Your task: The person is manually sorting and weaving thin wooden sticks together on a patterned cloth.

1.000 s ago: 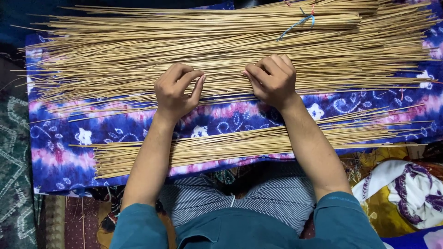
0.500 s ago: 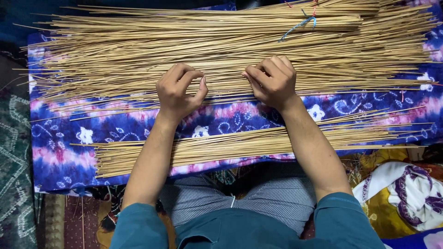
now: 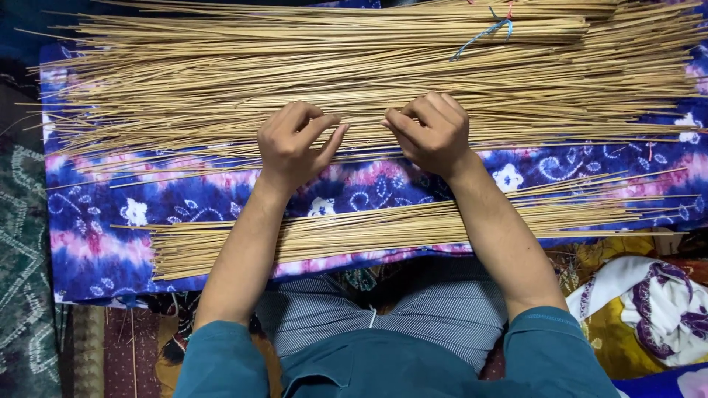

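A wide heap of thin tan sticks (image 3: 192, 81) lies across a blue, purple and pink patterned cloth (image 3: 96, 243). My left hand (image 3: 291, 144) and my right hand (image 3: 431, 133) rest curled on the near edge of the heap, thumb and fingers of each pinching thin sticks from that edge. Closer to me, a smaller flat row of sticks (image 3: 383, 228) lies along the cloth's front edge, under my forearms.
A blue and red string (image 3: 483, 29) ties a bundle at the back right. A white and purple cloth (image 3: 656, 302) lies at the right beside my striped lap. A green patterned rug (image 3: 22, 243) runs along the left.
Both hands have shifted slightly away from me on the heap. My left thumb has spread outward a little. The sticks stay much as they were.
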